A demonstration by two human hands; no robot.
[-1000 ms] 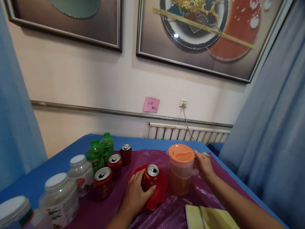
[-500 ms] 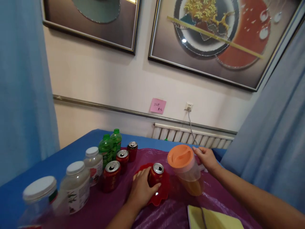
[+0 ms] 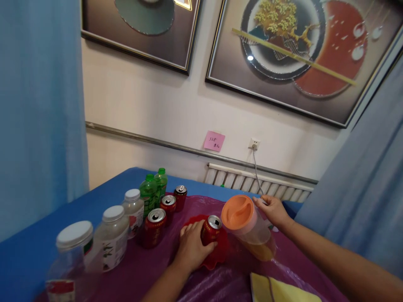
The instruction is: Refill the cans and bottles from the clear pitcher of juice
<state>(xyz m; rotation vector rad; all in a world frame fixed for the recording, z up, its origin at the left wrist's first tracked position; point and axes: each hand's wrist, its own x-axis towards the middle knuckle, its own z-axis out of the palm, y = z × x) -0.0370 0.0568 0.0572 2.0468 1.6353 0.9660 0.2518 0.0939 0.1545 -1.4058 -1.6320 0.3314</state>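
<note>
My left hand point(image 3: 192, 245) is wrapped round a red drink can point(image 3: 210, 231) with an opened top. That can stands over a red scalloped plate point(image 3: 217, 256). To its right, my right hand point(image 3: 273, 212) grips the handle of a clear plastic pitcher point(image 3: 256, 239), its fingers closed. An orange lid point(image 3: 238, 213) covers the pitcher, which tilts left toward the can. Yellowish liquid lies in its lower part. I see no stream between pitcher and can.
Left of the plate stand red cans point(image 3: 154, 228), green bottles point(image 3: 148, 193) and white-capped clear jars point(image 3: 113, 237). A yellow notebook point(image 3: 280, 289) lies at the front on the purple plastic sheet point(image 3: 220, 289). Behind are a radiator point(image 3: 245, 181) and blue curtains point(image 3: 359, 184).
The pitcher in my right hand has tipped further left, its lid nearer the can. My left hand keeps hold of the can. The whole view has shifted slightly.
</note>
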